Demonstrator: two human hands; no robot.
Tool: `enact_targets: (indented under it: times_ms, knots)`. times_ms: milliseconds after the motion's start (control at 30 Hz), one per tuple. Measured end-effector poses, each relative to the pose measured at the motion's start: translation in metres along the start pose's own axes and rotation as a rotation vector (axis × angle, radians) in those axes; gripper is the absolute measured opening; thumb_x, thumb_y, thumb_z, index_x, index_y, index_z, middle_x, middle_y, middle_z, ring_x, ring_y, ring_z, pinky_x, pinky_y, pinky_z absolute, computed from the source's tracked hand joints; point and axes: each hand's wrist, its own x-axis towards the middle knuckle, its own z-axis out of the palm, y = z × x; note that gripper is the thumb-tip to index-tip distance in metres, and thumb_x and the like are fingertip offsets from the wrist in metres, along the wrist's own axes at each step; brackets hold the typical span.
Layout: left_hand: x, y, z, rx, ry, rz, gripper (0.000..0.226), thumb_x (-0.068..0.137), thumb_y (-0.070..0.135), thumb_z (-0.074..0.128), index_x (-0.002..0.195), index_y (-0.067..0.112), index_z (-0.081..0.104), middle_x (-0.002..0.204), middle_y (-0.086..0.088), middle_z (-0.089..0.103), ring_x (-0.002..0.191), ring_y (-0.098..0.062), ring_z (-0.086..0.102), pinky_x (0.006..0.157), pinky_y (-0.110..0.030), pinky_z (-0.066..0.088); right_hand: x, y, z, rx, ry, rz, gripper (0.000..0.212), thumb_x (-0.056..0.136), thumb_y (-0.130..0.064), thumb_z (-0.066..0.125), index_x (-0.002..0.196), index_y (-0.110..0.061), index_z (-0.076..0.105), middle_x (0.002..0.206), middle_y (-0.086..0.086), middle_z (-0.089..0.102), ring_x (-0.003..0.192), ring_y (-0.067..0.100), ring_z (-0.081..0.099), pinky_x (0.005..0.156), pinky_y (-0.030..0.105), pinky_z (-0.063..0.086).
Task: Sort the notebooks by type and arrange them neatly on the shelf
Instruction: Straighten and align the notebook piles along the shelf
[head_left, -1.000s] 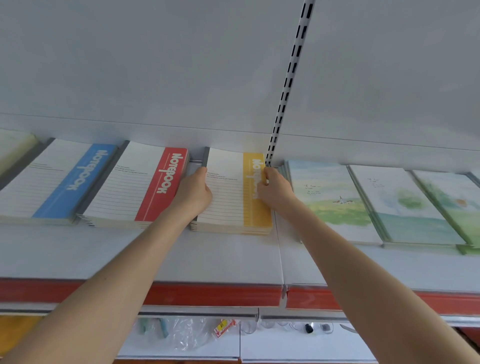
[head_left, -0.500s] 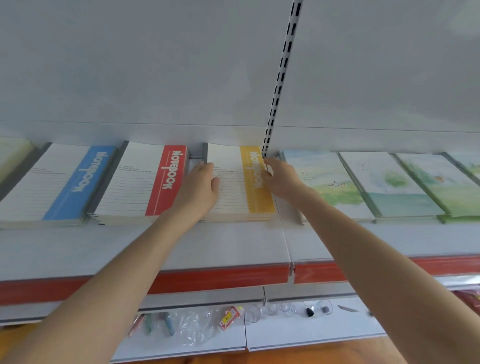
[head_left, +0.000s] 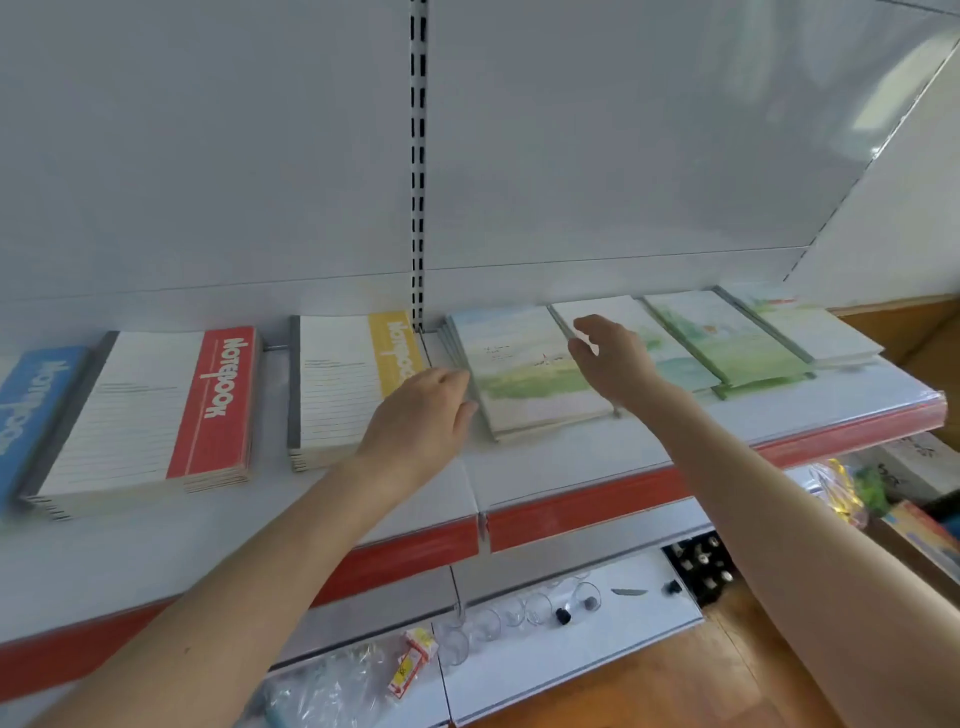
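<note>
at left edge, landscape stack (head_left: 524, 379) — left hand (head_left: 421, 415)

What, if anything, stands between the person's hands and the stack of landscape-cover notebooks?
Nothing visible. The left hand is at the left edge of the landscape notebook stack, beside the yellow notebook stack; the right hand is above its right side, fingers loosely open. Both have a free path.

Bright, even daylight — soft blur, bowed wide-angle edges.
</note>
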Motion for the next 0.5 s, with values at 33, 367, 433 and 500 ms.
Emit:
enact_targets:
  times_ms: [33, 367, 433, 500]
  knots:
    - [0.005, 0.007, 0.003, -0.008, -0.011, -0.005, 0.034, 0.098, 0.025, 0.04, 0.121, 0.002, 0.05, 0.12, -0.01, 0.054, 0.112, -0.025, 0.051, 0.09, -0.034, 0.043, 0.002, 0.008, -0.003, 0.016, 0.001, 0.016, 0.032, 0.096, -0.015, 0.043, 0.125, -0.003, 0.051, 0.124, 0.015, 0.057, 0.114, 0.031, 0.051, 0.092, 0.033, 0.039]
    - [0.04, 0.052, 0.049, -0.028, -0.192, -0.279, 0.075, 0.087, 0.036, 0.061, 0.144, 0.013, 0.019, 0.138, -0.014, 0.036, 0.122, -0.028, 0.044, 0.097, -0.033, 0.038, 0.029, 0.038, 0.001, -0.03, -0.323, -0.042, 0.04, 0.095, -0.019, 0.044, 0.13, 0.001, 0.041, 0.129, 0.019, 0.051, 0.116, 0.032, 0.048, 0.091, 0.032, 0.039]
    - [0.041, 0.056, 0.057, -0.045, -0.154, -0.32, 0.075, 0.086, 0.031, 0.064, 0.144, 0.013, 0.02, 0.139, -0.013, 0.031, 0.124, -0.028, 0.041, 0.098, -0.032, 0.035, 0.033, 0.04, 0.004, -0.042, -0.362, -0.054, 0.041, 0.094, -0.017, 0.043, 0.13, 0.001, 0.039, 0.128, 0.019, 0.05, 0.116, 0.033, 0.047, 0.092, 0.034, 0.039]
    - [0.041, 0.058, 0.063, -0.05, -0.119, -0.365, 0.072, 0.085, 0.027, 0.065, 0.142, 0.012, 0.024, 0.137, -0.012, 0.031, 0.123, -0.028, 0.041, 0.096, -0.031, 0.034, 0.036, 0.043, 0.008, -0.046, -0.392, -0.064, 0.04, 0.093, -0.017, 0.043, 0.129, 0.0, 0.039, 0.125, 0.019, 0.05, 0.113, 0.033, 0.047, 0.091, 0.033, 0.039]
